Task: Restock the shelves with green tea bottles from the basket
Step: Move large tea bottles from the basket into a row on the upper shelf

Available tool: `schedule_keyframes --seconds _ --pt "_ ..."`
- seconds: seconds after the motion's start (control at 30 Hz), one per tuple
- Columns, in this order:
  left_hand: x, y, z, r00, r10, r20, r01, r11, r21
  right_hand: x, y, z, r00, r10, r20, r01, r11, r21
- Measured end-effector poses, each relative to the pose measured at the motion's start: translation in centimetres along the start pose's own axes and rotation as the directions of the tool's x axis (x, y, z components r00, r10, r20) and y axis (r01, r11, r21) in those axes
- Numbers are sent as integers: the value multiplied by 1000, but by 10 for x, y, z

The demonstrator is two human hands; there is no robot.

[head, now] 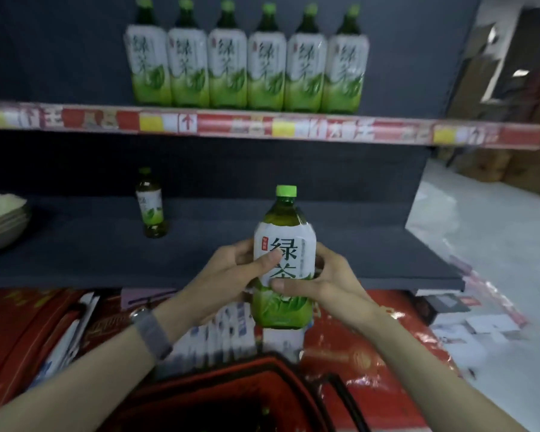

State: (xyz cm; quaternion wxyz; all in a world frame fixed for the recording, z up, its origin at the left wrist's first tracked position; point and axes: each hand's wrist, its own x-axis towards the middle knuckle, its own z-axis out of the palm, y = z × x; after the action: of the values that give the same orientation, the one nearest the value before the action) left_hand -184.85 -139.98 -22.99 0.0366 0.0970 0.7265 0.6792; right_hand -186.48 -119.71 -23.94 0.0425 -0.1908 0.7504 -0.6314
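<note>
In the head view our left hand (228, 272) and right hand (328, 285) both grip one green tea bottle (289, 251), upright, above the red basket (219, 378) and before the lower shelf (356, 244). The upper shelf (262, 126) carries six bottles (247, 67); we judge it finished. Below stands only one small bottle (150, 204), so most work remains. Wide free room lies right of it, past the front edge (418, 283).

Both bare forearms extend forward and converge. The left hand (231, 271), with a wristwatch (152, 330) on its wrist, grips the green tea bottle (282, 307), thumb laid across the label. The right hand (331, 285) clasps the opposite side, thumb pointing inward.
</note>
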Motion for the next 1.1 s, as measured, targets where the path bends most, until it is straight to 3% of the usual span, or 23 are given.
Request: schedule_keyframes --seconds 0.27,0.57,0.67,0.8,0.97,1.1 --pt "59 118 35 943 322 85 -324 946 19 21 -110 -81 944 -304 -128 285 947 -149" --pt "131 203 68 779 626 37 -627 776 70 64 -170 -133 730 -606 -316 562 796 -227" --pt "155 222 77 764 645 29 -645 762 60 83 -182 -151 688 -637 -349 589 770 -244" --pt "189 235 89 805 592 -20 -593 805 -34 109 -191 -170 670 -626 -398 607 772 -191" --pt "227 235 102 858 506 -85 -513 845 -149 140 -190 -181 700 -514 -496 589 808 -5" --pt "250 231 106 870 479 -117 -493 856 -159 161 -181 -192 723 -471 -505 558 830 24"
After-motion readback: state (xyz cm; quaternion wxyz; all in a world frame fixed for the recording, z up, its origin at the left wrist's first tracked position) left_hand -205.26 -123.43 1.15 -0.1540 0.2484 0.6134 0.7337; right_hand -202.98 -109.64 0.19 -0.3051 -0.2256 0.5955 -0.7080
